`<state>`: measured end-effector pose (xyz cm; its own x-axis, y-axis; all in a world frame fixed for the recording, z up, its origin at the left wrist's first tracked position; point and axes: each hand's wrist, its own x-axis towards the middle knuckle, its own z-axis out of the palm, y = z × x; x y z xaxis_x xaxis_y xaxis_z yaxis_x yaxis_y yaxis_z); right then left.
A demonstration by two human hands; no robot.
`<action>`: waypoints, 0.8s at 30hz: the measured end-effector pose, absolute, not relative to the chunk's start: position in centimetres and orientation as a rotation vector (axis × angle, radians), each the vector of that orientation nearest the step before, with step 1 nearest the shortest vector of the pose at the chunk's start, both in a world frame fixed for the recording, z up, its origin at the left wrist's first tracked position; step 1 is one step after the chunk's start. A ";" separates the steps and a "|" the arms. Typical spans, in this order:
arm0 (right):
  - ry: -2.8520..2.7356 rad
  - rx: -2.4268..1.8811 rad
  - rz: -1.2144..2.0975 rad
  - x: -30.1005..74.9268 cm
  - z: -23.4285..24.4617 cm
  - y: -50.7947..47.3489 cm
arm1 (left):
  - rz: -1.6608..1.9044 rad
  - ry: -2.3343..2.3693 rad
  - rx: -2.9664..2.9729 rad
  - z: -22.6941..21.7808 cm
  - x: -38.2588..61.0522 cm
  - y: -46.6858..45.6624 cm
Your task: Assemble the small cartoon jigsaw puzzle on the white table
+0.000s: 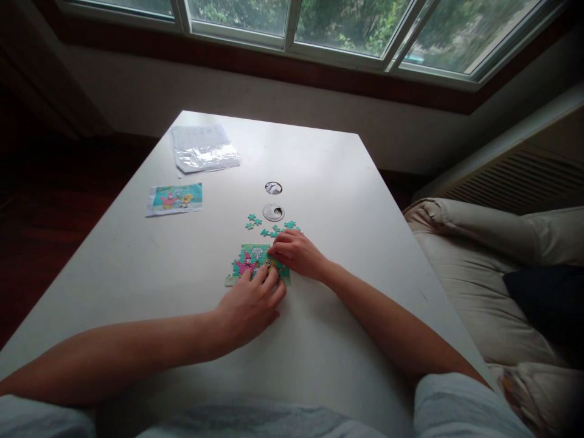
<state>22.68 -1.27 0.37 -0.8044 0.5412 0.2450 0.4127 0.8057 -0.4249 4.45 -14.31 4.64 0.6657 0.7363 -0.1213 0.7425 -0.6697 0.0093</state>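
Note:
A partly assembled jigsaw puzzle (pixel 247 266) with pink and yellow cartoon figures on a teal ground lies on the white table. My left hand (pixel 252 299) rests over its lower edge, palm down, with spread fingertips touching the picture. At the puzzle's upper right corner, my right hand (pixel 298 252) has its fingers drawn together against the surface. Whatever those fingers pinch, if anything, is hidden beneath them. Loose teal puzzle pieces (pixel 252 218) are scattered just beyond the puzzle, some right by my right knuckles.
A printed reference picture (pixel 177 198) of the same figures lies to the left. Behind it are papers in a clear plastic sleeve (pixel 205 149). Two round metallic discs (pixel 273 212) sit past the pieces. A cushioned beige seat (pixel 465 286) stands beside the table's right edge (pixel 422 274).

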 end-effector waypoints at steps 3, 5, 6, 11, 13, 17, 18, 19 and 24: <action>-2.695 -0.554 0.519 23.5 0.7 -0.6 | -0.168 1.207 2.816 5.3 4.0 -13.8; -2.719 -0.505 0.487 23.8 0.9 -0.5 | -0.175 1.141 2.816 5.9 3.4 -13.2; -2.731 -0.497 0.466 23.9 1.0 -0.5 | -0.179 1.097 2.813 6.3 2.9 -12.9; -2.782 -0.531 0.359 23.7 1.1 -0.9 | -0.233 1.127 2.780 7.4 1.2 -11.6; -2.773 -0.537 0.358 23.6 1.0 -0.9 | -0.255 1.180 2.763 7.4 0.9 -11.5; -2.664 -0.600 0.453 23.3 0.7 -0.3 | -0.221 1.187 2.751 6.8 0.7 -11.7; -2.624 -0.644 0.463 23.1 0.6 -0.1 | -0.205 1.185 2.751 6.7 0.6 -11.7; -2.585 -0.695 0.457 23.0 0.6 0.2 | -0.192 1.184 2.752 6.6 0.6 -11.7; -2.521 -0.878 0.350 21.9 0.3 1.9 | -0.197 1.215 2.765 6.2 1.0 -11.8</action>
